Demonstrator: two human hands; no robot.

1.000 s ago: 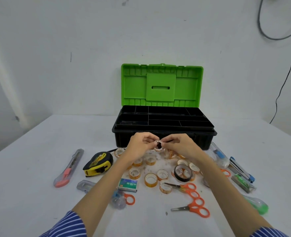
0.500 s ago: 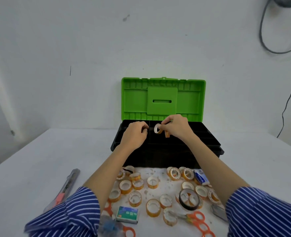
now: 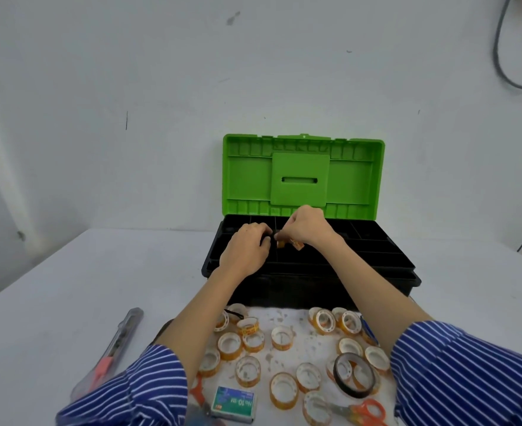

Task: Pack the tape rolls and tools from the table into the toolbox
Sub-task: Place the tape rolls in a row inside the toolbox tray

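Small tape rolls [image 3: 289, 243] hang over the toolbox [image 3: 309, 272] tray, pinched by the right hand [image 3: 307, 229]; the left hand [image 3: 247, 250] curls beside, contents hidden. Released carelessly, they could miss their compartment or bounce onto the tabletop [image 3: 69, 287].

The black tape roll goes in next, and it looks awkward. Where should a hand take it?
Probably from above, pinching the raised rim of the black tape roll: it leans tilted on smaller rolls, so thumb outside and fingers through its open centre should fit.
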